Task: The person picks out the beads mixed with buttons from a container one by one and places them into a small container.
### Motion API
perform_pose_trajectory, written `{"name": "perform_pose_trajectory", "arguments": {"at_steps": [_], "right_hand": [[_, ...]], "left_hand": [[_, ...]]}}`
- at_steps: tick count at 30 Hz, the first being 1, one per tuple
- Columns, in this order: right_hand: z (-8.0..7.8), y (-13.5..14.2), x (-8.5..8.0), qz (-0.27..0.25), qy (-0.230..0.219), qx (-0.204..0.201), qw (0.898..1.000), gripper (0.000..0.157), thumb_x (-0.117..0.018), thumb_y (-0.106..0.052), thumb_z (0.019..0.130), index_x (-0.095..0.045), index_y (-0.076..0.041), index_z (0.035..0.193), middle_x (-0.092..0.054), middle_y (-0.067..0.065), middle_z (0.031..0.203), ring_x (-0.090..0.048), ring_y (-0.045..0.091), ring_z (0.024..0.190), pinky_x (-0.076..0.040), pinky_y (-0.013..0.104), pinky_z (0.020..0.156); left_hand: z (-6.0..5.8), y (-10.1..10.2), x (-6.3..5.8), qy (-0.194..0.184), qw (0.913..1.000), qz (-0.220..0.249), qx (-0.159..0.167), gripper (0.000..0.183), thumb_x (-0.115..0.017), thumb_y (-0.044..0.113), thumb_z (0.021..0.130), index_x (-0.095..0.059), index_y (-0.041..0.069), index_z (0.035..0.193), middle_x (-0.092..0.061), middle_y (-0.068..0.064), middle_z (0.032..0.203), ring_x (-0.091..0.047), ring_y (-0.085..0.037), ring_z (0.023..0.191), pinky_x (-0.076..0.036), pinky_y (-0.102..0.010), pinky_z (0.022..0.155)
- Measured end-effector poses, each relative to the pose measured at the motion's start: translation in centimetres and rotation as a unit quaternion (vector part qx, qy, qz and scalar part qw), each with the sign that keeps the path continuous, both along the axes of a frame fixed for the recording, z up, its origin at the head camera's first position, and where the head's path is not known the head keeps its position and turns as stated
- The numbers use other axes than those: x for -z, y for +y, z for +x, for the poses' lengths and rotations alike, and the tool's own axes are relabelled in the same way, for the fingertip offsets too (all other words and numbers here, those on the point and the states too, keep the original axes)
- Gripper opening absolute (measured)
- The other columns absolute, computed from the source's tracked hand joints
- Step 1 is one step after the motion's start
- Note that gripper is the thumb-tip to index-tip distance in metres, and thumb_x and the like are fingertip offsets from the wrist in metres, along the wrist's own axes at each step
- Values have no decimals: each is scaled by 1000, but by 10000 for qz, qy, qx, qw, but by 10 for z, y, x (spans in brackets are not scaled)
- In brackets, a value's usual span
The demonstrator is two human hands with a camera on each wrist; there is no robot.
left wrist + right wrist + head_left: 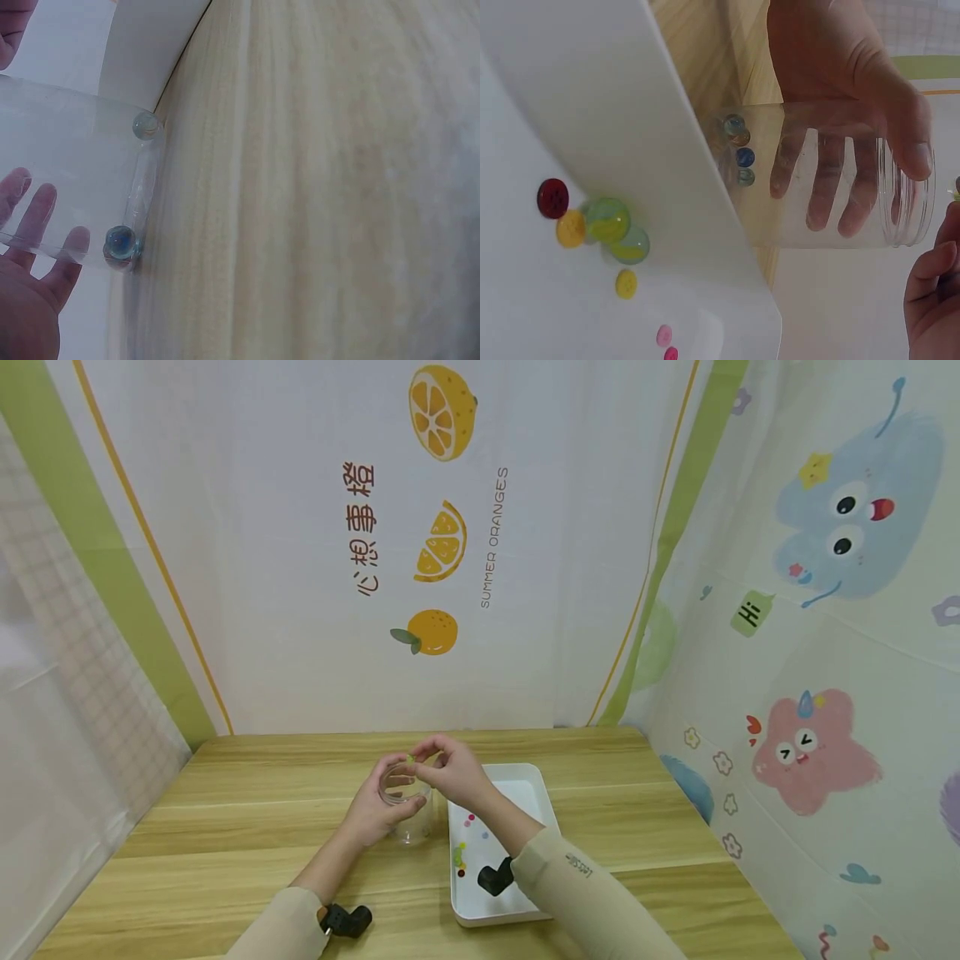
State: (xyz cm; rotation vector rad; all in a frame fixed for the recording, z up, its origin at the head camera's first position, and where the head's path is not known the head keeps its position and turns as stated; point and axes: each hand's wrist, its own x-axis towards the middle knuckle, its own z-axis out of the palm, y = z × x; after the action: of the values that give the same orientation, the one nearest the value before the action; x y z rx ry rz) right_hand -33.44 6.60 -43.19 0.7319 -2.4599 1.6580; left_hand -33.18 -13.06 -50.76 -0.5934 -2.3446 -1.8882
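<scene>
A clear jar (411,828) stands upright and uncapped, left of the white tray. My left hand (367,814) grips it from the left, thumb near the rim and fingers spread along the far wall, as the right wrist view shows. Several glass marbles (745,157) lie on the jar's bottom. At the mouth, my right hand (459,777) pinches a small yellow-green marble (410,758), mostly hidden by the fingertips. In the tray (622,112) lie two larger yellow-green marbles (607,220), a dark red button (553,198), yellow buttons (626,284) and pink buttons (664,335).
The tray's raised rim (452,893) stands close to the jar's right side. Everything rests on a wood-grain table (247,810). A printed curtain (300,652) hangs behind it, and another curtain (720,710) with cartoon figures is on the right.
</scene>
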Motion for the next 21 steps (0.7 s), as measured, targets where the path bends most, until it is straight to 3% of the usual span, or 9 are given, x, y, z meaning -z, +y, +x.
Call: {"name": "perform_pose_trajectory", "arguments": {"at_steps": [5, 11, 21], "right_hand": [[-1, 1, 2, -30, 0, 6, 10000, 18, -80, -16, 99, -77, -8, 115, -77, 6, 107, -50, 6, 61, -42, 18, 53], [-2, 8, 2, -70, -182, -21, 9998, 32, -80, -23, 100, -72, -6, 127, -75, 5, 110, -53, 7, 65, -45, 20, 57], [-7, 27, 4, -254, -191, 12, 9995, 37, -78, -21, 101, -69, -14, 137, -73, 7, 112, -55, 9, 64, -45, 20, 55]], "left_hand": [[2, 0, -1, -21, 10000, -4, 7, 72, -85, 14, 94, -47, 12, 154, -62, -24, 148, -58, -46, 138, -56, -55, 110], [3, 0, -1, -61, 10000, 12, 21, 74, -85, 13, 94, -45, 9, 156, -60, -29, 148, -59, -49, 136, -55, -51, 109], [1, 0, -2, -53, 10000, -10, 26, 76, -85, 12, 94, -43, 7, 157, -57, -33, 150, -57, -51, 136, -53, -59, 112]]}}
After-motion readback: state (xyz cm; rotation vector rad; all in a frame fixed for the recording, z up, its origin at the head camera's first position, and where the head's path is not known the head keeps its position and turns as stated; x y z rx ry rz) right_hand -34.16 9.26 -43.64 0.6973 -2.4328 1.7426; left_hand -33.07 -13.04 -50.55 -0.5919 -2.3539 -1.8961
